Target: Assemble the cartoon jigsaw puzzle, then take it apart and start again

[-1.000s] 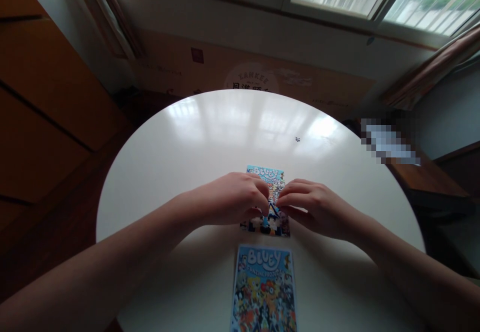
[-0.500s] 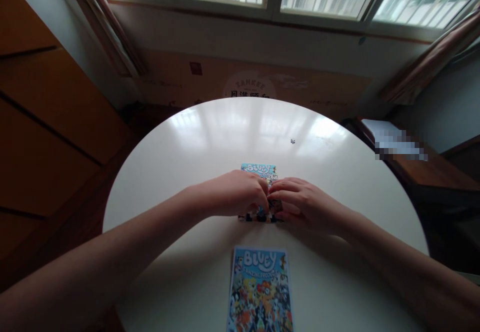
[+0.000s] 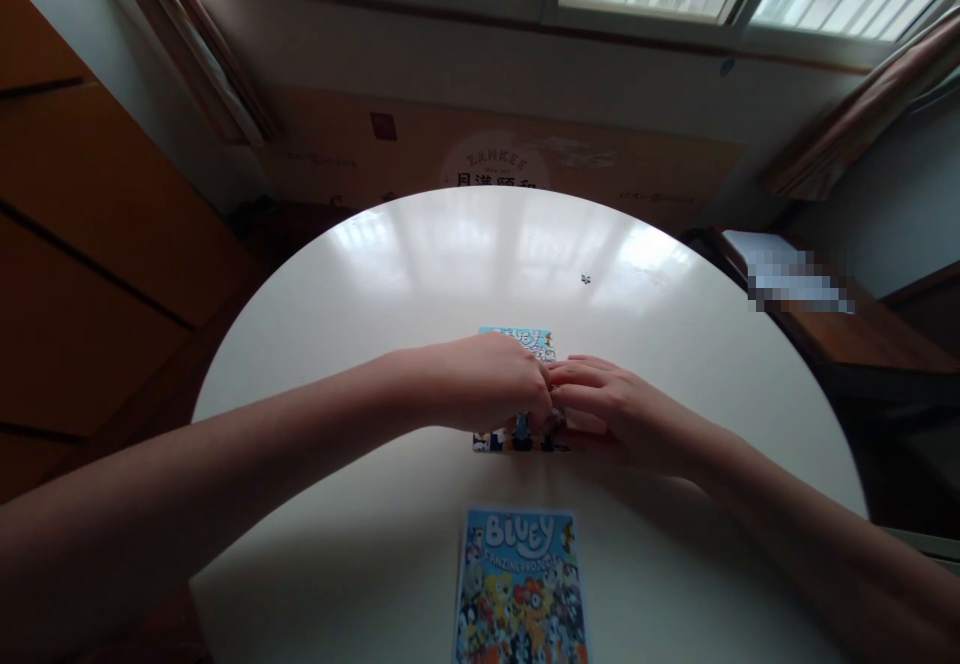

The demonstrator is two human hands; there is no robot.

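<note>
Left hand (image 3: pixel 491 384) covers the middle of the small picture (image 3: pixel 517 335) on the counter (image 3: pixel 337 324), right hand (image 3: pixel 611 399) at its edge, fingertips meeting; can't really tell if either's gripping. Card (image 3: pixel 521 584) lies nearer, small piece (image 3: pixel 586 279) beyond.

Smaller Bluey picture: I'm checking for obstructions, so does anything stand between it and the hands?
Nothing visible: the left hand and right hand are both at the smaller Bluey picture. The larger Bluey picture lies nearer the camera, off to one side.
</note>
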